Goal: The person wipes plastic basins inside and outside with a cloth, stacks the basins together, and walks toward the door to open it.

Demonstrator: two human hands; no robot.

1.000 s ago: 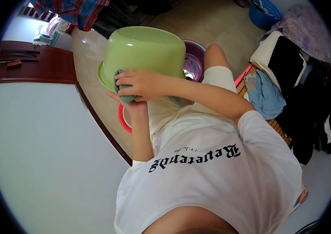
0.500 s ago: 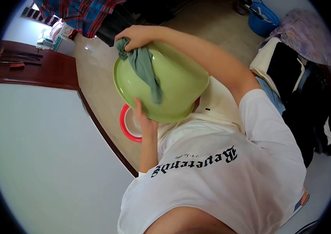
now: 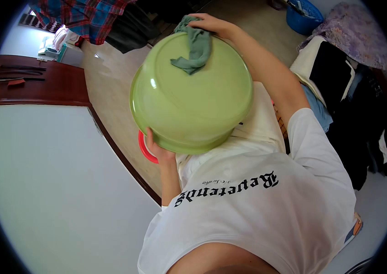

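Supporting the green basin (image 3: 193, 100) at its lower-left rim, above the red-rimmed tub (image 3: 144, 148), the left hand (image 3: 160, 150) shows one digit against it, other fingers hidden. The basin is tilted over the lap, base showing; at its far edge, the right hand's (image 3: 211, 25) fingers grasp a draped green cloth (image 3: 197, 48).

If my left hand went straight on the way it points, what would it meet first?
Your left hand would meet the green basin first; its fingers appear to touch it near the rim.
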